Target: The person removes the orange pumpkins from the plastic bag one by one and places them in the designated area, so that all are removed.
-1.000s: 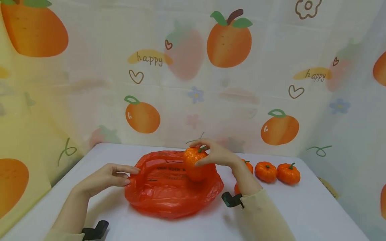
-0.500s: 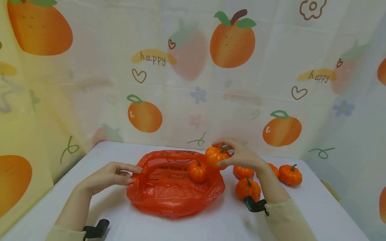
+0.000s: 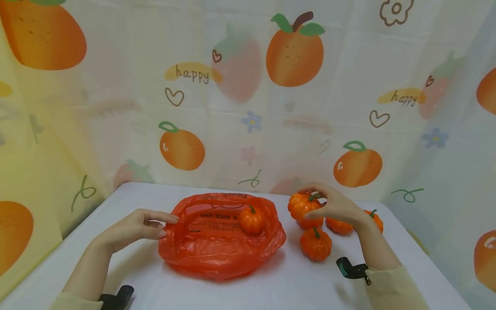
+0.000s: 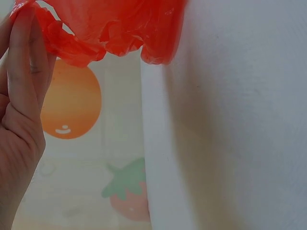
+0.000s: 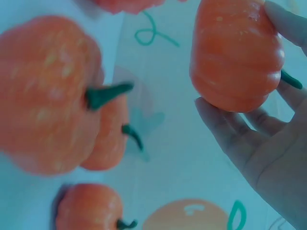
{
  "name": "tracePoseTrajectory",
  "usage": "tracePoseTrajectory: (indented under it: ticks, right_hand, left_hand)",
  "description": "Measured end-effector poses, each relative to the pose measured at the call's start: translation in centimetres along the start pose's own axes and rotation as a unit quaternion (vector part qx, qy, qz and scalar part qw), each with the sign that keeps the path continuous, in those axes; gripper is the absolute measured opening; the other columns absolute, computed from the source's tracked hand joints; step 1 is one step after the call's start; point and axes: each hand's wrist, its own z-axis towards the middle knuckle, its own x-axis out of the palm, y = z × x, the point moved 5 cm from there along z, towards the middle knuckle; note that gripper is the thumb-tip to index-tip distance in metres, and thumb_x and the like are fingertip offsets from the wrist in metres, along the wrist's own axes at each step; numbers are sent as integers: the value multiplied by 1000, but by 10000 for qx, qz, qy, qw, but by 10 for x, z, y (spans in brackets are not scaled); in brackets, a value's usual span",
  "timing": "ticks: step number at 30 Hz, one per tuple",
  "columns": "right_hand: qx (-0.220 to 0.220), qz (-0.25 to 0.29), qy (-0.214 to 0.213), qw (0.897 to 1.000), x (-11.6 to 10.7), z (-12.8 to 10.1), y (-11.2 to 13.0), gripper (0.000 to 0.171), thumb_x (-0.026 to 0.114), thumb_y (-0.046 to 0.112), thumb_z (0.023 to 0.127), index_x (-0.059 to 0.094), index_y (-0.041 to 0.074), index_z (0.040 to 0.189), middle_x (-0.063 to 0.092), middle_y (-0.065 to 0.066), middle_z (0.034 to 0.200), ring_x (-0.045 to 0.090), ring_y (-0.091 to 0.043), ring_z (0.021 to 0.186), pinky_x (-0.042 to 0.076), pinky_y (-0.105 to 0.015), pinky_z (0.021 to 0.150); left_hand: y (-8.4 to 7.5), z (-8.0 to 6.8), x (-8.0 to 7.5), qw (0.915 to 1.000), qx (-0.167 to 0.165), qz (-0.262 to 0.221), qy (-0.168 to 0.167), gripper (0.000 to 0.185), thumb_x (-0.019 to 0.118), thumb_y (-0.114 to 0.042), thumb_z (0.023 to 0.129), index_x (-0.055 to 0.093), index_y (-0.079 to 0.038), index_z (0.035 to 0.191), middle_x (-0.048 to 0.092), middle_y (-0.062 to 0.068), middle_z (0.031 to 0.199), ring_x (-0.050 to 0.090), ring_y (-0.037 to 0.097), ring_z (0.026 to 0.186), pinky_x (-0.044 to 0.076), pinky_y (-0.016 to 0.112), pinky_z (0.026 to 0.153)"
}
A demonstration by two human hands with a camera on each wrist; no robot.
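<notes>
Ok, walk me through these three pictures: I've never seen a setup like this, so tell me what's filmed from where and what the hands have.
No machine here: a person works bare-handed, wearing three cameras. The head view looks down at a white table. Each wrist view shows its own hand close up. The left hand pinches the rim of a red plastic bag, which holds one small pumpkin. The right hand grips another pumpkin above four more pumpkins on the table. A fruit-print curtain hangs behind.
</notes>
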Motion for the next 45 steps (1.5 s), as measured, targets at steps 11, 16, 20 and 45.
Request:
tracePoseTrajectory:
  ticks: [11, 16, 20, 45]
  right_hand:
    - [108, 311, 3, 9995, -12, -22, -33, 59, 83, 27, 77, 58, 21, 130, 55, -6, 139, 50, -30, 122, 50, -36, 91]
    - [132, 285, -40, 9995, -16, -26, -44, 60, 82, 25, 77, 58, 16, 131, 57, -10, 138, 52, -30, 118, 52, -34, 89]
    - [143, 242, -89, 9996, -18, -27, -52, 60, 82, 24, 77, 59, 16, 131, 58, -11, 138, 53, -31, 117, 52, -34, 88]
    - [824, -38, -209, 9964, -27, -68, -103, 65, 81, 22, 73, 58, 13, 133, 53, -17, 143, 47, -35, 127, 48, -42, 94]
  left_hand:
    - [3, -4, 0, 10000, 50, 61, 15, 38, 63, -12, 94, 62, 1, 130, 67, -14, 127, 69, 7, 89, 57, 25, 86]
    - [5, -8, -5, 9995, -132, 267, -108, 38, 63, -16, 94, 63, -4, 130, 66, -19, 128, 64, 4, 100, 56, 24, 88]
    - [5, -11, -7, 9992, -152, 350, -133, 39, 62, -16, 94, 62, -4, 131, 65, -22, 128, 59, 2, 108, 55, 23, 89]
    - [2, 0, 0, 9998, 144, 112, 123, 38, 61, -11, 95, 61, 1, 131, 65, -22, 129, 63, 5, 103, 55, 22, 89]
